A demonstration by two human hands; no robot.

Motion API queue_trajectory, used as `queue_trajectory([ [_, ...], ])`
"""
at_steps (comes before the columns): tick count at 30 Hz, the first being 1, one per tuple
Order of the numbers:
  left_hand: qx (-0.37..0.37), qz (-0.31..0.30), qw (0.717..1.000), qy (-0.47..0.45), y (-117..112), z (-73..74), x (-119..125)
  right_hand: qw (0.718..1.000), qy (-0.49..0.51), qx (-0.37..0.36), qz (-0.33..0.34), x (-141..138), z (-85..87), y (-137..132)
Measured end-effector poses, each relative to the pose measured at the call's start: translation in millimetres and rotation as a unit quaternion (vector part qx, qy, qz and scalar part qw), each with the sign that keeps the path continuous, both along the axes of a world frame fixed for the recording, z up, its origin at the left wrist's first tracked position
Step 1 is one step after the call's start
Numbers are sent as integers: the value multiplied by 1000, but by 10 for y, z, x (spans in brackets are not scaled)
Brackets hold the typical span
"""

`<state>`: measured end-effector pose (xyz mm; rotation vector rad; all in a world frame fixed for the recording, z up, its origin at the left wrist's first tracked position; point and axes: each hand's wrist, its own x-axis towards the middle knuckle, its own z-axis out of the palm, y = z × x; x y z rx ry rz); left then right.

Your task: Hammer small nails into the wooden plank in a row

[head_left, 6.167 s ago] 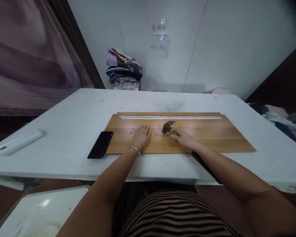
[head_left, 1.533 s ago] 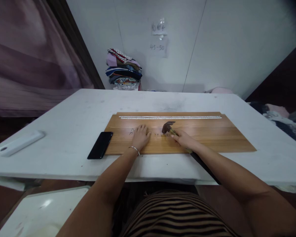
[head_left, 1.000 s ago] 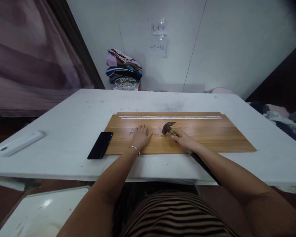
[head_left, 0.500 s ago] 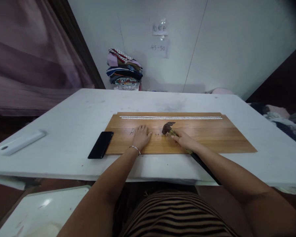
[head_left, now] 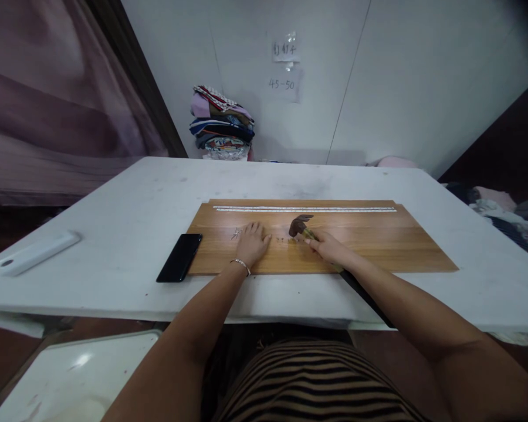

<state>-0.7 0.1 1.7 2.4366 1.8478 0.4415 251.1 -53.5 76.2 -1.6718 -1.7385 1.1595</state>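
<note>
My left hand (head_left: 252,242) lies flat on a wooden board (head_left: 378,240), fingers stretched out and holding nothing. Just left of its fingers is a small heap of nails (head_left: 236,234). My right hand (head_left: 329,247) is wrapped round the handle of a claw hammer (head_left: 299,225). The hammer's dark head is above the board, near a short row of small nail heads (head_left: 282,239) between my two hands. Whether the head touches the board or a nail I cannot tell.
Two white strips (head_left: 305,209) run along the board's far edge. A black phone (head_left: 179,258) overlaps its left edge. On the white table (head_left: 114,217) a white-handled object (head_left: 39,253) lies far left. Folded clothes (head_left: 222,124) are stacked at the back, against the wall.
The hammer head has risen very slightly in my right hand. My left hand stays in place on the board.
</note>
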Motion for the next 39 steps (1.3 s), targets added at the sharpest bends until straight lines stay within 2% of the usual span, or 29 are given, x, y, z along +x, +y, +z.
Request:
queue_trajectory([
  [8, 0, 3, 1000, 1, 4, -7, 3, 1000, -15, -23, -13, -20, 18, -29],
  [14, 0, 0, 1000, 1, -11, 10, 3, 1000, 0, 0, -8, -3, 35, -25],
  [25, -8, 1, 1000, -4, -8, 24, 5, 999, -4, -23, -22, -26, 15, -37],
  [39, -11, 4, 1000, 5, -13, 39, 4, 1000, 1, -11, -13, -16, 49, -24],
])
